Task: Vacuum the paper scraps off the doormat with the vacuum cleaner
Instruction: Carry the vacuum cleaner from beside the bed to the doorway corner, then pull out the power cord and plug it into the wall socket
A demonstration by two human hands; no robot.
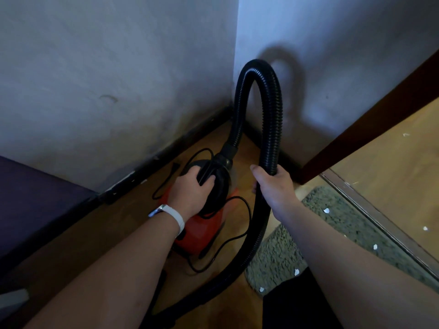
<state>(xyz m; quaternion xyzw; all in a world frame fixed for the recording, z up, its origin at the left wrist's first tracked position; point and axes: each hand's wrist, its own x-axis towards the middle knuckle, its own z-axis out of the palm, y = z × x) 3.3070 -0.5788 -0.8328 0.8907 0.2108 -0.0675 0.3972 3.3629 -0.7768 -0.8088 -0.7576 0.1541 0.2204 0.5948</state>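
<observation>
The left hand (pixel 190 186) lies on top of the red canister vacuum cleaner (pixel 204 229), with its fingers curled round the black carry handle (pixel 206 173). The right hand (pixel 273 184) is wrapped round the black corrugated hose (pixel 270 103), thumb uppermost. Above this hand the hose arches up and back down to its coupling, just beyond the left hand. Below this hand the hose runs down and out of the head view, so the nozzle end is not visible.

The power cord (pixel 245 210) lies in loose loops around the canister, between the two hands and below the left wrist, which wears a white wristband (pixel 178 219). The shaggy grey-green doormat (pixel 344 224) lies to the right of and below the right hand, along a door threshold (pixel 370 205). The white paper scraps (pixel 326 210) are scattered on its pile, well apart from one another.

Step in hand, as judged: positioning the unit before suction begins.
- Lift by the handle and set the canister just beside the mat, not on it.
- Check that the cord loops are free of the hose and the base.
- Slide the right hand down toward the nozzle for better control.
- Work the nozzle slowly over each scrap, since deep pile is likely to hold light paper.
</observation>
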